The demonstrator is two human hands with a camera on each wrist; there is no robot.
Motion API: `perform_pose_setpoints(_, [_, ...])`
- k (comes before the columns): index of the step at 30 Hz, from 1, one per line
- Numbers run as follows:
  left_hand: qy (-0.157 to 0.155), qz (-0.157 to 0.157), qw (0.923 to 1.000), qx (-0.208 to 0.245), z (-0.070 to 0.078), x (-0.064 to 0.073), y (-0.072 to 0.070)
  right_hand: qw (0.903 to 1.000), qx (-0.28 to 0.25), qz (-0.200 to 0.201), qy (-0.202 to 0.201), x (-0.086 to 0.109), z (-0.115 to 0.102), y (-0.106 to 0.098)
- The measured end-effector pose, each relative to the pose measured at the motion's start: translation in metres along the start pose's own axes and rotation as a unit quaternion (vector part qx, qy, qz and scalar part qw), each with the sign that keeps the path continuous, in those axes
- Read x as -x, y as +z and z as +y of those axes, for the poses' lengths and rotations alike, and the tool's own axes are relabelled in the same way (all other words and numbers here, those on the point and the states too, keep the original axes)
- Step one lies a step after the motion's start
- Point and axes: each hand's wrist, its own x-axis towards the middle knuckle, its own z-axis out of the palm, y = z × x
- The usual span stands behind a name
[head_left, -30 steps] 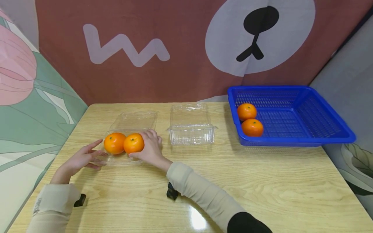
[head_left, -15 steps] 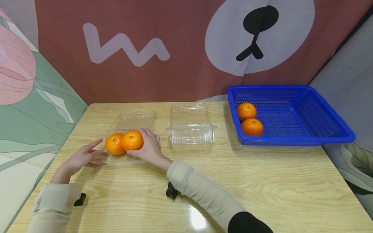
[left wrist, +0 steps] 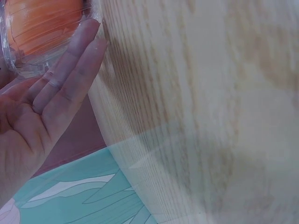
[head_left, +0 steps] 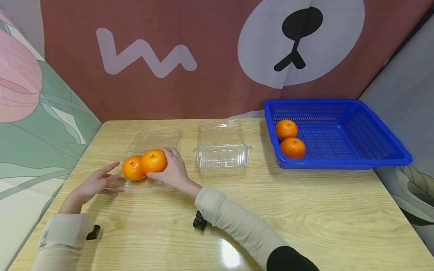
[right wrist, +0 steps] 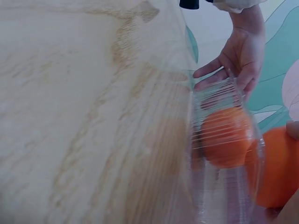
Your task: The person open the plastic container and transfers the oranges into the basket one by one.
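An open clear plastic clamshell box (head_left: 149,184) stands at the left of the table with one orange (head_left: 132,168) inside its left part. My right hand (head_left: 174,169) grips a second orange (head_left: 154,161) between thumb and fingers. In the right wrist view, this held orange (right wrist: 275,172) sits partly above the box rim, to the side of the orange (right wrist: 226,137) behind the clear wall. With fingers extended, my left hand (head_left: 96,184) touches the left end of the box. The left wrist view shows those fingers (left wrist: 70,79) against the clear plastic.
A second open clamshell box (head_left: 223,156) stands just right of the first. At the far right is a blue plastic basket (head_left: 339,162), with two oranges (head_left: 292,147) at its left side. A printed cloth (head_left: 217,94) hangs behind the table.
The orange in my right hand has risen slightly and shifted a little left, overlapping the other orange more in the head view. My left hand has stayed in place.
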Motion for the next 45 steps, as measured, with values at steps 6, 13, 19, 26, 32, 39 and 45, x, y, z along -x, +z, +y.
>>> perform_pose_setpoints(6, [-0.006,0.001,1.0000,-0.003,0.001,0.000,0.000,1.0000,-0.001,-0.002,0.000,0.002,-0.009,-0.006])
perform_pose_setpoints(13, [-0.013,0.003,0.9999,0.002,0.001,-0.001,0.001,0.9998,-0.013,-0.004,-0.014,0.005,-0.019,-0.014])
perform_pose_setpoints(19, [-0.011,0.007,0.9999,0.002,0.001,-0.001,0.001,0.9993,-0.015,-0.007,-0.033,0.007,-0.026,-0.022])
perform_pose_setpoints(26, [-0.012,0.007,0.9999,-0.001,0.001,-0.001,0.001,0.9983,0.003,-0.017,-0.056,0.006,-0.031,-0.029])
perform_pose_setpoints(32, [-0.014,0.005,0.9999,0.004,0.001,-0.001,0.001,0.9981,0.012,-0.033,-0.050,0.008,-0.037,-0.037])
perform_pose_setpoints(39, [-0.011,0.004,0.9999,-0.002,0.001,-0.002,0.001,0.9974,0.030,-0.049,-0.044,0.010,-0.045,-0.047])
perform_pose_setpoints(45, [-0.013,0.004,0.9999,-0.008,0.002,-0.002,0.002,0.9974,0.030,-0.048,-0.045,0.011,-0.048,-0.055])
